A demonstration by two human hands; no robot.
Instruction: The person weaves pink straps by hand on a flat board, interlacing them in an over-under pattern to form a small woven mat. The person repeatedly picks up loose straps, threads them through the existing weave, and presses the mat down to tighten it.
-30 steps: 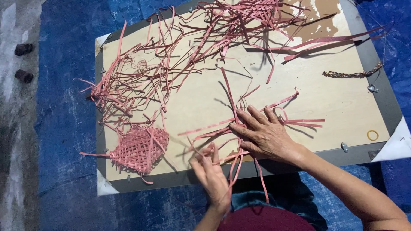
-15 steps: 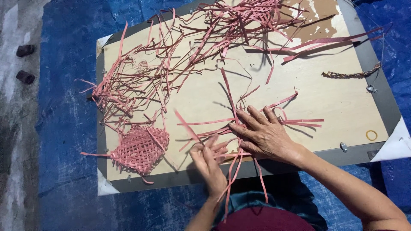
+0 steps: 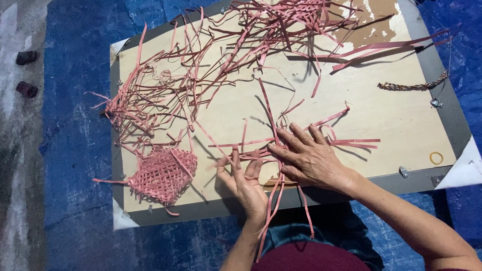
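Note:
On a pale wooden board (image 3: 381,115) lie several loose pink strips. A small crossing of pink strips (image 3: 281,150) sits near the board's front edge. My right hand (image 3: 309,158) presses flat on that crossing, fingers spread. My left hand (image 3: 246,183) is just left of it, fingertips on a diagonal pink strip (image 3: 213,143) that runs up and left. Some strips hang over the front edge toward my lap. A woven pink mat piece (image 3: 163,173) lies at the board's front left corner.
A big tangle of pink strips (image 3: 261,35) covers the board's back and left. A braided cord (image 3: 411,86), a yellow rubber band (image 3: 436,158) and small metal clips (image 3: 403,172) lie at the right. Blue tarp (image 3: 75,150) surrounds the board; two dark objects (image 3: 26,73) lie far left.
My left hand has moved forward onto the board and lifted a pink strip up to the left. My right hand has stayed pressed on the crossing.

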